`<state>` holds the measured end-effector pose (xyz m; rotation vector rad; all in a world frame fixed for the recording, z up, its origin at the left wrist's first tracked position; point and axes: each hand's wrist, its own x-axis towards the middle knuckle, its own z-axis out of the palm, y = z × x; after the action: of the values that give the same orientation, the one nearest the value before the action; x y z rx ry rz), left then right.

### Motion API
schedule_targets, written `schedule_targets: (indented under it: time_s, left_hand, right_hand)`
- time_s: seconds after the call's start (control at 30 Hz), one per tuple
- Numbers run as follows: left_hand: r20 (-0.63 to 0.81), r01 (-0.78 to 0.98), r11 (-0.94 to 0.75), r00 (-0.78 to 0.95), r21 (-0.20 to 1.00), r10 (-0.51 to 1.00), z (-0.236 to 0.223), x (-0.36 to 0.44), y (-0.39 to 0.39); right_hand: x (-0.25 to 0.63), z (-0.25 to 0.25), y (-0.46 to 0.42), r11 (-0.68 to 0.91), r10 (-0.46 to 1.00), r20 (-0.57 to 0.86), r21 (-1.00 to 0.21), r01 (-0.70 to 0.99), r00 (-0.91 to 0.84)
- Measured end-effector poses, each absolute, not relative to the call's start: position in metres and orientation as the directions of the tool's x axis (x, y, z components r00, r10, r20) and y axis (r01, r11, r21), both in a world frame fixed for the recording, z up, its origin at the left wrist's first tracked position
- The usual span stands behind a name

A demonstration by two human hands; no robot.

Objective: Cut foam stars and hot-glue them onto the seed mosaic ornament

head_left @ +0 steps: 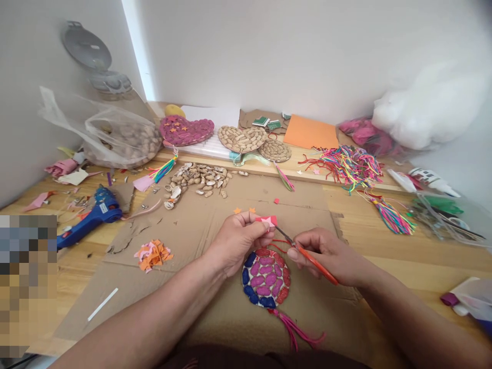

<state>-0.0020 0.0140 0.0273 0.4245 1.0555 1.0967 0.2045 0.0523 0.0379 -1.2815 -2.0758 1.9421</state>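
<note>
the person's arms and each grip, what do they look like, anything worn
The left grip and right grip are bare human hands, without gloves. The left forearm and right forearm show no sleeves, watch or bracelet. Dark clothing shows at the bottom edge.

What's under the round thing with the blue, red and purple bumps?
Brown cardboard shows around the round thing. Whatever lies directly beneath is covered, so I can't see it.

White walls (pixel 292 51) behind a wooden table (pixel 392 253)
</note>
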Motion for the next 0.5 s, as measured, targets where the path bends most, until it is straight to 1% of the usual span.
schedule_targets:
  time_s: [0.3,0.5]
  left_hand:
    - [-0.473,-0.527,0.429,0.057,0.734,0.879,0.0272,-0.0014,0.0134]
    - [-0.474,-0.528,0.431,0.059,0.732,0.878,0.0263,-0.0017,0.0131]
  right_hand:
    - [0.2045,0.0394,0.0525,-0.081,0.557,-0.5,-0.827,0.556,-0.663]
    - [0.2051,0.0379,0.0518,-0.105,0.579,-0.502,-0.827,0.553,-0.642]
